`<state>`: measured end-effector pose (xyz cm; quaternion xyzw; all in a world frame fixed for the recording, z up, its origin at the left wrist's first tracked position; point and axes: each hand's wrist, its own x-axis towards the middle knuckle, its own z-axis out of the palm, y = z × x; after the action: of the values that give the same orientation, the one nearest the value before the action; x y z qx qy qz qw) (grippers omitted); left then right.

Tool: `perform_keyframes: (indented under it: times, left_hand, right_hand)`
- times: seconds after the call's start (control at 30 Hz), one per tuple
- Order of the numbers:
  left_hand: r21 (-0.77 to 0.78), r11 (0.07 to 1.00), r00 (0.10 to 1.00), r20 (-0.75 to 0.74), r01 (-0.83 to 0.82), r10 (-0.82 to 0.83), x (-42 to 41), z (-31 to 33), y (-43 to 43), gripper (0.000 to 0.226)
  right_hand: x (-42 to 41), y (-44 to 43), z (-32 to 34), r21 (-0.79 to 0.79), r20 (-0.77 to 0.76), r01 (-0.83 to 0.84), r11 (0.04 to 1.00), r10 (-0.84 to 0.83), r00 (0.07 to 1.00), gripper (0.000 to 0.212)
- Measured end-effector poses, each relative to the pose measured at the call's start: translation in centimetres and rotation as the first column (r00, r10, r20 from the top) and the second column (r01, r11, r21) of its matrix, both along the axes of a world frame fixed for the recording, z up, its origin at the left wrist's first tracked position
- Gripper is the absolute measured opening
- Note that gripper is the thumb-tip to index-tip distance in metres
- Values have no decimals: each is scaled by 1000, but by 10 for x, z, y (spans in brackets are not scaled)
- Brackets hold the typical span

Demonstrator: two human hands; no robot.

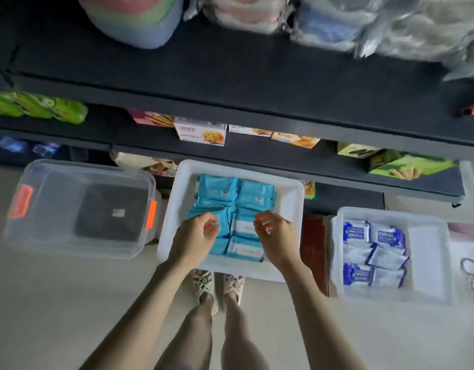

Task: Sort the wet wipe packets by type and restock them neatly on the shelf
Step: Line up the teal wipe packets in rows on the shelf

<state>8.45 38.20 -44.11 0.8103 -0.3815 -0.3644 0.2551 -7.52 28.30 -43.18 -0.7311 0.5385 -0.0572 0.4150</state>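
- Both hands are down over the middle tray. The left hand [196, 235] and the right hand [277, 236] sit side by side with a small gap between them.
- Fingers on both hands are curled in over the turquoise wet wipe packets [238, 198]. The view is too blurred to say whether they pinch a packet or only touch the top ones.
- Those turquoise packets lie right under the hands and just beyond the fingertips. They are laid flat in overlapping rows inside a white tray [290, 209].
- The tray has bare white bottom showing to the right of the right hand.
- Further out to the right of the right hand, past a reddish-brown box [313, 249], stands a second white tray [428, 255]. It holds blue-and-white wet wipe packets [374, 252], grouped along its left half.
- To the left of the left hand stands a clear plastic bin [57, 188] with orange latches [21, 201], just beside the middle tray.
- Beyond the hands runs the dark shelf [230, 84], tier over tier. Biscuit boxes [202, 133] stand on a lower tier just past the fingertips, and green packs [38, 105] are off beyond the left hand.
- Behind the wrists, patterned slippers [204, 285] stand on the pale floor [57, 303], toes at the near rim of the middle tray.
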Motion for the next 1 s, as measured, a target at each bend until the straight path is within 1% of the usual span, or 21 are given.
perform_keyframes:
  times: [0.13,0.2,0.33,0.43,0.5,0.6,0.63,0.7,0.73,0.8,0.87,0.9,1.0]
  left_hand:
    - [142,986,990,-99,-89,103,-26,-77,-4,13]
    - [191,975,976,-159,-116,147,-38,-115,-8,17]
    - [277,952,959,-205,-133,194,-57,-181,-14,31]
    - [327,939,968,-185,-103,171,-70,-217,-11,50]
    - [303,948,983,-118,-99,141,-77,-230,-11,55]
    - [266,964,999,41,-27,17,-83,-241,-11,51]
    - [260,965,997,73,-12,-8,-84,-244,-11,48]
    - [244,970,996,88,-3,-19,-83,-248,-12,41]
    - [228,974,997,75,-8,-9,-82,-248,-12,38]
    - [171,985,999,24,-31,27,-80,-246,-10,32]
    - [114,993,998,-34,-42,46,-78,-241,-7,28]
    - [97,995,997,-66,-34,40,-76,-238,-5,30]
    - [102,994,983,-176,-29,47,-67,-222,2,32]
  right_hand:
    - [-19,11,-84,148,-80,35,988,-23,997,14]
    - [-26,14,-122,190,-98,102,976,-85,992,17]
    - [-33,12,-186,228,-141,205,952,-176,974,35]
    - [-36,9,-223,219,-142,307,926,-282,949,51]
    - [-37,8,-240,216,-150,371,903,-345,927,60]
    - [-37,7,-255,236,-157,433,870,-406,900,54]
    - [-37,7,-258,235,-148,455,859,-431,890,54]
    - [-37,6,-259,210,-125,505,837,-490,863,56]
    - [-37,6,-258,195,-119,530,825,-516,848,56]
    - [-39,4,-256,200,-117,552,810,-539,834,47]
    - [-41,2,-251,232,-124,521,822,-506,853,33]
    - [-43,1,-248,244,-119,501,830,-487,865,27]
    - [-44,-3,-234,320,-35,488,812,-505,863,18]
